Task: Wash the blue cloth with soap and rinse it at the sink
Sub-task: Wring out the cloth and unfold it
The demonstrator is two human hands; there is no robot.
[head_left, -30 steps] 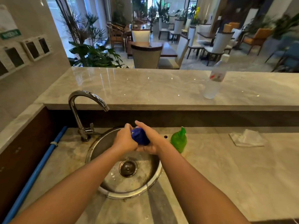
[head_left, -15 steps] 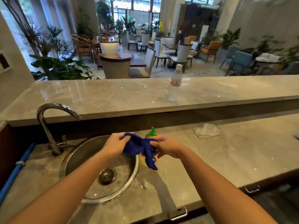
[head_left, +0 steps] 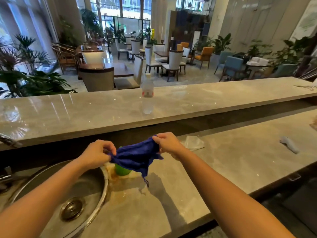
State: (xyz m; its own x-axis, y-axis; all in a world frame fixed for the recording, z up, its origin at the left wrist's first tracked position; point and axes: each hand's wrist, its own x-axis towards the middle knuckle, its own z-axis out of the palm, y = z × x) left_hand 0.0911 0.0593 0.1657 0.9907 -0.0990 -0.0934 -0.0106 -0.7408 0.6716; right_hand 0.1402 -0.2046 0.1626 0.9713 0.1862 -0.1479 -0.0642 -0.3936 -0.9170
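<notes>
A deep blue, fuzzy cloth [head_left: 137, 156] hangs stretched and rumpled at centre frame, 1 corner dangling. The green plastic soap bottle [head_left: 122, 170] stands behind it. The round steel sink [head_left: 96, 200] sits lower left, drain visible.

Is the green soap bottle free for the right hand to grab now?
Probably not yet: the right hand grips the blue cloth, which hangs over the green soap bottle and hides its top.

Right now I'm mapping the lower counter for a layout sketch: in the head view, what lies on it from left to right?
Sink → green soap bottle → white crumpled cloth → pale grey object.
</notes>
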